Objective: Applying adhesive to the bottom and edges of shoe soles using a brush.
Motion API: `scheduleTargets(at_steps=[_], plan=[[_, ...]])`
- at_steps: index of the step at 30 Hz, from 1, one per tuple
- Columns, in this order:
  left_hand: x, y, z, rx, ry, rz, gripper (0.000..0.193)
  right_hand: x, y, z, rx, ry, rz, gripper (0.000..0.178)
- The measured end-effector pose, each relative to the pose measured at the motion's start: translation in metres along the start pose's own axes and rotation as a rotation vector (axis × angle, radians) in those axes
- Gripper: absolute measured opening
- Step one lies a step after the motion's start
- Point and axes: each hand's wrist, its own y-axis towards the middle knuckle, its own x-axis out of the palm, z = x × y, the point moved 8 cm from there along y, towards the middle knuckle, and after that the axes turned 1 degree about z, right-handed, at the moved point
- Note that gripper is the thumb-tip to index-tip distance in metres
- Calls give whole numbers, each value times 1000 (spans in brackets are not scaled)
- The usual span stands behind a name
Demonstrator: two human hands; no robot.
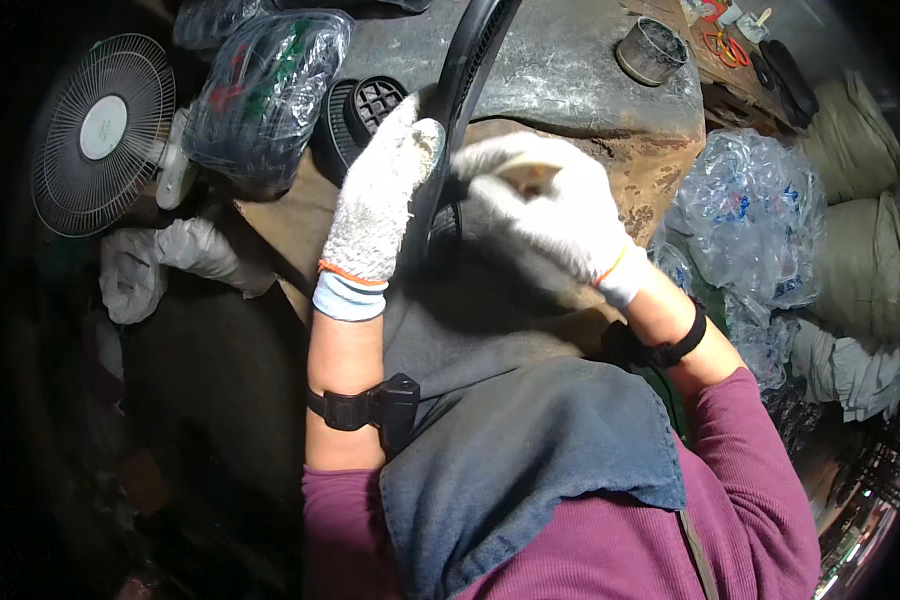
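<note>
My left hand [378, 200], in a white knit glove with an orange-edged cuff, is closed on a long black curved strip [460, 95] with ribbing along one side. The strip rises from my lap past the table's edge, tilted up and away. Just right of it is my right hand [550, 195], gloved the same way, with its fingers curled in toward the strip. A small tan patch shows among those fingers; what it is, I cannot make out. Behind my left hand lie black pieces with a grid-patterned face [378, 100].
A worn, cloth-covered worktable [560, 80] bears a metal tin [652, 52]. Plastic-wrapped bundles [270, 90] and a fan [103, 130] stand at left. At right are clear plastic bags [750, 215], green sacks [855, 260] and red-handled scissors [727, 50]. A blue-grey cloth [540, 430] covers my lap.
</note>
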Motion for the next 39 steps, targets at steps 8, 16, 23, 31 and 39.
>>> scheduleTargets(at_steps=[8,16,23,31,39], plan=[[-10,-82,-36,-451,-646,-109,57,-42,58,13,-241,-235,241,20],[-104,-298,-13,-589,-1340,415,72,-29,82,8,-233,144,198,22],[-98,-587,6,-548,-1144,940,62,-151,95,-11,-495,-83,550,21],[-141,-682,-133,-534,-1066,1218,53,-275,108,41,-435,-664,540,21],[-80,-64,18,130,633,276,26,-286,133,125,-7,-1424,300,24]])
